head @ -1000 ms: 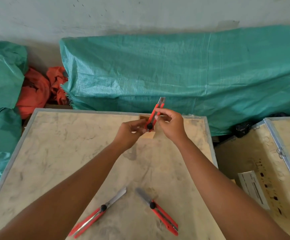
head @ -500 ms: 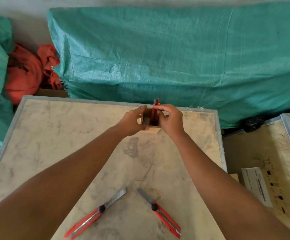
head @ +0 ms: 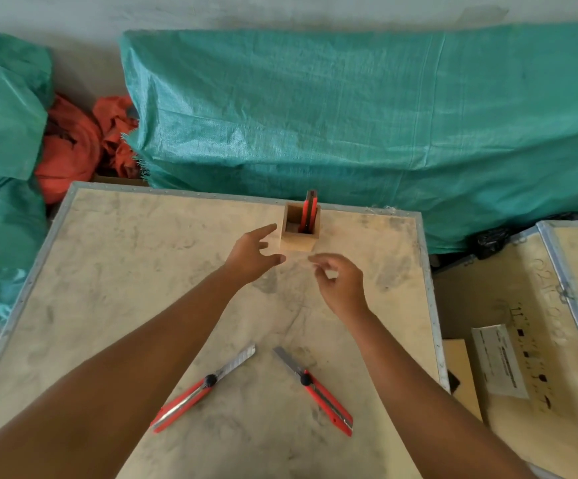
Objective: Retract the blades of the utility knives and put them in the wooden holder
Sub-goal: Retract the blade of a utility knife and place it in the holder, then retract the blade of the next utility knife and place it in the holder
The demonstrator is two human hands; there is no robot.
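One red knife (head: 307,211) now stands upright in the wooden holder (head: 299,233), which sits just beyond the fingertips near the far edge of the table (head: 125,257). Half a second ago both hands were closed around it at the holder; now they have let go and drawn back. The left hand (head: 251,257) hovers just left of the holder with fingers spread and empty, and the right hand (head: 341,281) is loosely curled, holding nothing. So one knife is stowed. Two remain well behind the hands, nearer the body: the left knife (head: 201,390) and the right knife (head: 315,390), both with blades still out.
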